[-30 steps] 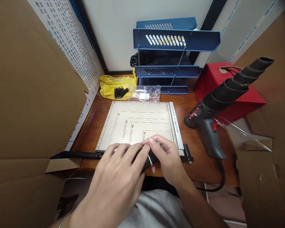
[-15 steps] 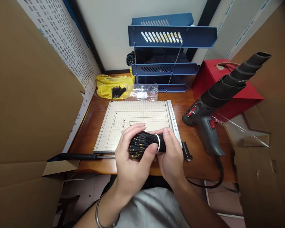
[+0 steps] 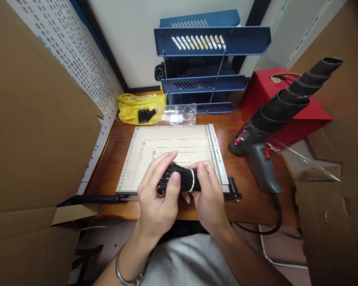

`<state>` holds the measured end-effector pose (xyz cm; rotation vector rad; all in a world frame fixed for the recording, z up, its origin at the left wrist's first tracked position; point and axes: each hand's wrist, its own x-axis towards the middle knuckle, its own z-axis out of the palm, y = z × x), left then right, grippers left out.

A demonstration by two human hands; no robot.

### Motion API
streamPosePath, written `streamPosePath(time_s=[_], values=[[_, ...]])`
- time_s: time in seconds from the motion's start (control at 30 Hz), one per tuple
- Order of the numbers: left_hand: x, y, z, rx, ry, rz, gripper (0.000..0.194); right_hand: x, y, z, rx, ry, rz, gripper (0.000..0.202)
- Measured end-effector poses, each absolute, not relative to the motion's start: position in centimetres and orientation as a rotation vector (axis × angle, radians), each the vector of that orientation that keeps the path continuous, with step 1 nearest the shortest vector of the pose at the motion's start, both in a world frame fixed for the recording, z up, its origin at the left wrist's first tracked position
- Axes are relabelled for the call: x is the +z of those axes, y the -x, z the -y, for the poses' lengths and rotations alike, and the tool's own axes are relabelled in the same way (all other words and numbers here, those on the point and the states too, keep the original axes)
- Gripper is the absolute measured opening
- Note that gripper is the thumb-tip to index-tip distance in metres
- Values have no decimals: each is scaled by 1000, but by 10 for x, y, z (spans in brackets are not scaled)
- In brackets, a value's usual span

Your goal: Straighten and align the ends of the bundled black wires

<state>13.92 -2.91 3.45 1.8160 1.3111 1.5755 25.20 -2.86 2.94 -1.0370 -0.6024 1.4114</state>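
Between my two hands is a thick bundle of thin black cords (image 3: 181, 176), with small gold-coloured bits at its left end. A white band (image 3: 192, 180) wraps around it near the right side. My left hand (image 3: 158, 194) closes around the left end, thumb lying on top. On the right end, my right hand (image 3: 209, 194) grips beside the band; its fingers underneath are mostly hidden. Below the bundle lies a paper cutter (image 3: 179, 139) with a gridded cream board, its black-handled arm (image 3: 98, 198) along the near edge.
A grey heat gun (image 3: 261, 139) stands nozzle-up at right, before a red box (image 3: 307, 113). Behind the cutter are a blue tiered tray (image 3: 211, 41), a yellow bag (image 3: 128, 107), a small pile of black pieces (image 3: 146, 115) and a clear bag (image 3: 186, 113). Cardboard (image 3: 41, 131) walls the left side.
My left hand has slid leftward, its thumb moving off the band onto the bundle's left end. Both hands and the bundle have shifted slightly left, and the view has moved a little.
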Motion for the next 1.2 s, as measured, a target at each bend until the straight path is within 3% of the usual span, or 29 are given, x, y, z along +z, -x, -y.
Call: streamPosePath(time_s=[0.13, 0.33, 0.43, 0.57, 0.73, 0.93, 1.1, 1.2], values=[[47, -132, 26, 1549, -1650, -1213, 49, 26, -254, 24, 1353, 1020, 574, 43], [45, -146, 24, 1547, -1717, -1278, 26, 30, -253, 27, 1344, 914, 529, 55], [44, -147, 24, 1557, -1786, -1255, 24, 28, -255, 26, 1363, 899, 475, 50], [44, -142, 23, 1492, -1804, -1177, 36, 26, -256, 23, 1331, 946, 498, 42], [42, -140, 25, 1512, -1397, -1108, 55, 27, -254, 24, 1186, 971, 592, 43], [41, -140, 25, 1421, -1175, -1259, 25, 25, -253, 27, 1272, 980, 799, 46], [42, -138, 20, 1621, -1443, -1429, 17, 22, -256, 24, 1247, 991, 863, 57], [44, -140, 20, 1645, -1556, -1427, 15, 24, -259, 20, 1115, 1132, 999, 51]])
